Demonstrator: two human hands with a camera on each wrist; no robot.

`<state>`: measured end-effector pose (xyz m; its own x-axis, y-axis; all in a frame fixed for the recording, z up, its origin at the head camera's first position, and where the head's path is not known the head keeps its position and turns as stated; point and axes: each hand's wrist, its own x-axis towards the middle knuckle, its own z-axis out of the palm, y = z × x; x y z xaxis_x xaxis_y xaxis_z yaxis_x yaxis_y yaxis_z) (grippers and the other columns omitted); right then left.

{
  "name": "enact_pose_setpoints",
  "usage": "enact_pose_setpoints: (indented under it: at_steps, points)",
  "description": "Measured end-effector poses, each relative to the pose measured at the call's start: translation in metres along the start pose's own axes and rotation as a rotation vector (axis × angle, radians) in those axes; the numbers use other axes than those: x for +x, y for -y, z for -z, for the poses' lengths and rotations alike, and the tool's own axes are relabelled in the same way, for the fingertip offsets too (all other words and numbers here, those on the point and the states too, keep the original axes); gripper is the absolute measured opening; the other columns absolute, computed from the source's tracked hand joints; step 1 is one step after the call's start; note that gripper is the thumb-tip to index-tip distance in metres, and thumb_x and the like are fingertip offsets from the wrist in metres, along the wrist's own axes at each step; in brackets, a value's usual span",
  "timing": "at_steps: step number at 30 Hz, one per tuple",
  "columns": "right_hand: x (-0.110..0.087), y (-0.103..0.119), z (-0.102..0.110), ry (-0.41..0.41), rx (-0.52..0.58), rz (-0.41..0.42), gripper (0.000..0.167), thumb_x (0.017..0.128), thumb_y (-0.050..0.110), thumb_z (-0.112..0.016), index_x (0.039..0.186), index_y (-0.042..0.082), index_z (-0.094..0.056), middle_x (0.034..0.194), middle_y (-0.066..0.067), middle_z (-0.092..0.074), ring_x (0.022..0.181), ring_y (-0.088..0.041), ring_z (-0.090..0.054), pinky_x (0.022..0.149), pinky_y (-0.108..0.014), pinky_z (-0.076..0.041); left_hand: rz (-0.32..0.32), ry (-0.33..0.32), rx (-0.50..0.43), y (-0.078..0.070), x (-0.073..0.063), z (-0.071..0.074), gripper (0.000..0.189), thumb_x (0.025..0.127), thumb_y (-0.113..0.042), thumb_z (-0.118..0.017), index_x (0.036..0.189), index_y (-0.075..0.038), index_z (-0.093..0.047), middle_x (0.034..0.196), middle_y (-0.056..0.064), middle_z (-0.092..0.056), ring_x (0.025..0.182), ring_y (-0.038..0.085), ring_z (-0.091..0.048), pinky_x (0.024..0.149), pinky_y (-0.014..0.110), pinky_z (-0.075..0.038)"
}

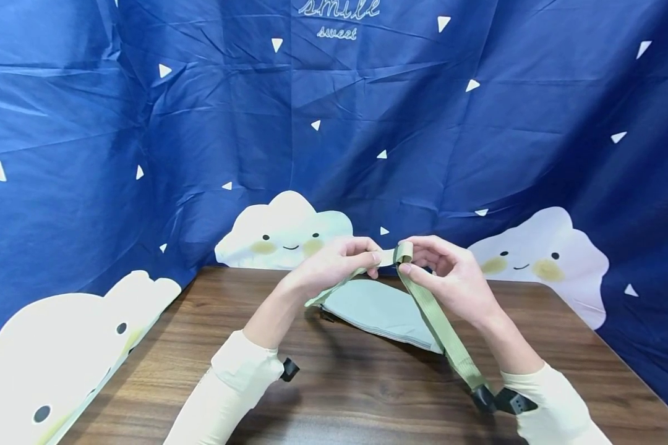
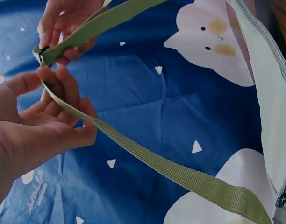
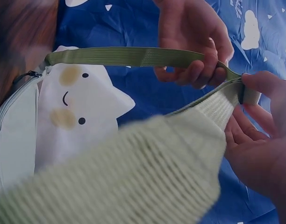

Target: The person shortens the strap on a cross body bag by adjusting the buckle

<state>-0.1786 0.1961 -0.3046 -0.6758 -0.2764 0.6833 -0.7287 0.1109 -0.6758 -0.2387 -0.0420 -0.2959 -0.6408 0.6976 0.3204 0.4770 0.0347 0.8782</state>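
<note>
Near the bench's (image 1: 189, 334) far edge, about mid-width: left hand (image 1: 336, 262) pinches the green webbing strap (image 1: 438, 321). Pale green waist bag (image 1: 375, 309) sits below, toward that edge; can't tell if resting or hanging. Should be light, soft; strap limp, so hold it close either side of the slider (image 3: 241, 93). Right hand (image 1: 459, 281) pinches the loop there. Slider mostly finger-covered. Black piece (image 1: 483, 398) by the right wrist: probably a buckle, unclear.

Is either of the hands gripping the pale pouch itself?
No, the left hand and right hand both hold the green strap, apart from the pouch.
</note>
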Motion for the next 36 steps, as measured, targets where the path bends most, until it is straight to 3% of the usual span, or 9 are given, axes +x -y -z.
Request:
enact_pose_setpoints:
  at_steps: [5,11,17,20,26,36]
  points:
    - [0.0,-0.003,-0.002,0.038,-0.037,-0.009,0.036,0.085,-0.009,-0.078,0.118,0.0,-0.067,0.103,-0.019,-0.069,0.092,-0.028,-0.069,0.082,-0.031,-0.055,-0.012,0.047,-0.045,0.004,0.004,-0.008,0.019,0.103,-0.023,-0.062,0.102,-0.005,-0.066,0.086,0.008,-0.064,0.091,0.017,-0.055,0.083,0.038,-0.039]
    - [0.001,-0.006,-0.001,0.06,-0.119,-0.012,0.034,0.086,-0.005,-0.079,0.116,0.005,-0.068,0.103,-0.011,-0.07,0.091,-0.027,-0.07,0.08,-0.029,-0.055,-0.039,0.047,-0.026,0.005,0.005,-0.004,0.028,0.103,-0.026,-0.062,0.105,0.001,-0.065,0.086,0.009,-0.064,0.095,0.02,-0.056,0.084,0.032,-0.043]
    - [0.002,-0.008,0.002,0.058,-0.206,0.037,0.033,0.087,-0.003,-0.079,0.116,0.008,-0.069,0.103,-0.004,-0.072,0.091,-0.023,-0.071,0.083,-0.028,-0.054,0.045,0.073,0.028,0.009,0.005,-0.001,0.026,0.102,-0.036,-0.064,0.104,-0.011,-0.071,0.097,0.011,-0.069,0.104,0.02,-0.06,0.095,0.039,-0.044]
    - [0.003,-0.009,0.004,0.048,-0.211,0.049,0.034,0.086,-0.005,-0.079,0.117,0.008,-0.07,0.104,-0.004,-0.073,0.091,-0.021,-0.07,0.084,-0.027,-0.054,0.073,0.089,0.045,0.011,0.007,0.001,0.028,0.101,-0.038,-0.064,0.1,-0.011,-0.072,0.1,0.007,-0.069,0.104,0.02,-0.059,0.098,0.044,-0.041]
    - [0.002,-0.01,0.003,0.047,-0.199,0.046,0.036,0.085,-0.006,-0.08,0.117,0.008,-0.069,0.102,-0.005,-0.072,0.09,-0.023,-0.071,0.082,-0.027,-0.054,0.048,0.06,0.005,0.012,0.008,0.002,0.028,0.101,-0.03,-0.065,0.092,-0.004,-0.069,0.098,0.008,-0.066,0.096,0.018,-0.054,0.085,0.034,-0.041]
    - [-0.001,-0.014,0.0,0.051,-0.194,0.018,0.037,0.085,-0.002,-0.082,0.117,0.011,-0.069,0.099,-0.004,-0.071,0.088,-0.023,-0.071,0.077,-0.026,-0.053,0.025,0.073,-0.001,0.013,0.007,0.0,0.024,0.101,-0.029,-0.065,0.092,-0.007,-0.068,0.096,0.009,-0.066,0.098,0.022,-0.055,0.083,0.03,-0.041]
